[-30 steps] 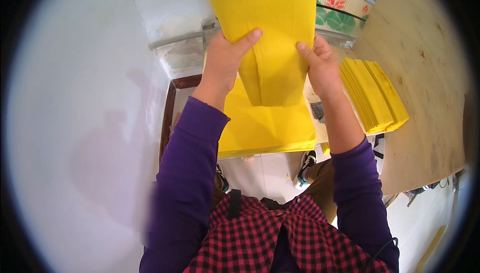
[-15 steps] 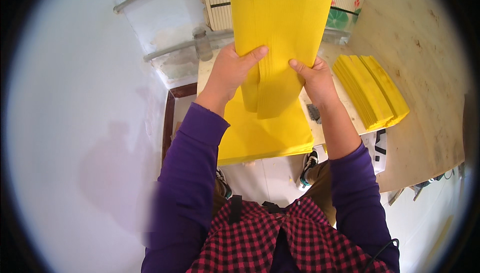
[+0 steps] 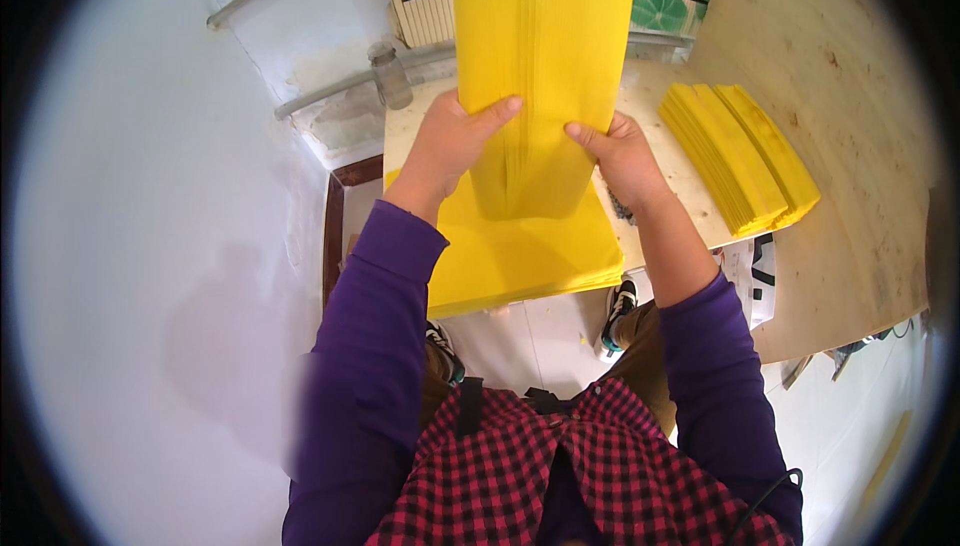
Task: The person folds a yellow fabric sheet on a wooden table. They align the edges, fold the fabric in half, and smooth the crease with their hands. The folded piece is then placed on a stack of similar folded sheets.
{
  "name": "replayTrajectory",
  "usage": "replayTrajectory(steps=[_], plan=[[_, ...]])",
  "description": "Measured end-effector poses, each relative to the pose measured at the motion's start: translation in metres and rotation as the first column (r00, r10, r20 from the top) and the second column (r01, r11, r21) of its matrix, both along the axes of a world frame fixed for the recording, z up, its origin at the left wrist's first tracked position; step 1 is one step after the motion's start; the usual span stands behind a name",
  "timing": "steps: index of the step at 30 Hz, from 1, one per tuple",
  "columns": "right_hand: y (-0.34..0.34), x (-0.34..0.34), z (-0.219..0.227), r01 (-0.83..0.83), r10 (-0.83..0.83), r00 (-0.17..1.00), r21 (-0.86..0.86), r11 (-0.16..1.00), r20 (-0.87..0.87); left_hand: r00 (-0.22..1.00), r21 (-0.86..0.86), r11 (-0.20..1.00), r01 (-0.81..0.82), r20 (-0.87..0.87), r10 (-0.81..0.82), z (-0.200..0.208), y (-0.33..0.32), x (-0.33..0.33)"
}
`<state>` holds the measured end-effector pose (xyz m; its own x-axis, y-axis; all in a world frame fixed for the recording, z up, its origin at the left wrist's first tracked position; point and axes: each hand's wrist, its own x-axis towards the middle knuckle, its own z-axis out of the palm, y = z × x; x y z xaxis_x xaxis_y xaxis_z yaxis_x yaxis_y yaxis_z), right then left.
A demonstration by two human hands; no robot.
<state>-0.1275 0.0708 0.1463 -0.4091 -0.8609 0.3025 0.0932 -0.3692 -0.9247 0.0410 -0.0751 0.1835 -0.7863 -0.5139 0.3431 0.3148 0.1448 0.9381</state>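
A tall bundle of layered yellow sheets [image 3: 545, 36] stands upright between my hands. My left hand [image 3: 455, 141] grips its left edge, thumb across the front face. On the right edge, my right hand [image 3: 622, 156] is closed the same way; the fingers of both hands are mostly hidden behind the bundle. Its lower end is over a flat pile of yellow sheets [image 3: 530, 271] at the front of the wooden table [image 3: 640, 96]; I cannot tell whether it touches. The bundle's top runs out of view.
Two long stacks of folded yellow sheets, a wider one [image 3: 720, 156] and a narrower one [image 3: 775, 156], lie at the right, beside a tall wooden panel [image 3: 850, 146]. A clear bottle [image 3: 390, 76] stands at the back left. A white wall [image 3: 120, 196] closes off the left.
The bundle's layers were offset, with a separate strip on the left; now they line up more evenly into one narrower block. Both hands keep their grip.
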Motion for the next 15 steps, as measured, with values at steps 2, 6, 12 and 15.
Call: replayTrajectory(steps=[2,6,12,15], plan=[[-0.001,-0.003,0.001,0.031,-0.033,0.998,0.04,0.999,0.047,1.0,0.011,1.0,0.008,-0.002,-0.008,0.003,0.003,0.0],[0.0,-0.002,-0.026,0.047,-0.044,0.999,0.155,0.987,-0.022,0.995,-0.011,1.0,-0.013,0.096,0.014,-0.026,0.012,0.005],[0.004,-0.003,-0.041,-0.039,0.028,0.998,0.249,0.968,0.048,0.987,-0.019,1.0,-0.025,0.16,0.027,-0.062,0.016,0.013],[0.003,-0.003,-0.017,0.002,-0.001,1.0,0.195,0.981,-0.003,0.978,-0.031,0.999,-0.024,0.207,0.03,-0.039,0.007,0.011]])
